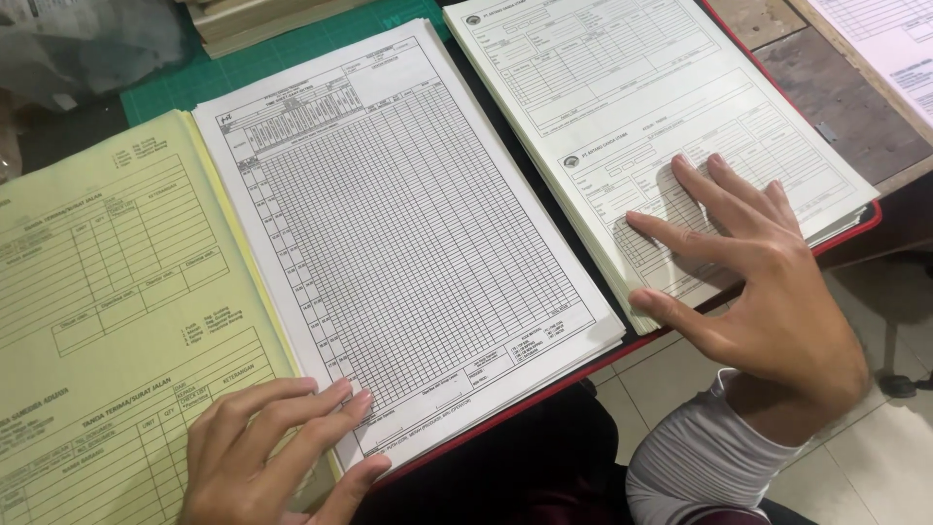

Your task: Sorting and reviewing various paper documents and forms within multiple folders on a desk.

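Three stacks of printed forms lie side by side on a desk. My left hand [267, 447] rests flat at the near edge, its fingers across the yellow stack [107, 282] and touching the bottom corner of the middle white stack of gridded sheets [389, 224]. My right hand [748, 267] is spread open on the pale right stack of forms [622, 87], with the thumb against that stack's near edge. Neither hand holds anything.
A green cutting mat [292, 53] lies under the stacks, and a red board edge [855, 228] shows beneath the right stack. More paper lies at the far right [894, 39]. Tiled floor [875, 457] is below the desk edge.
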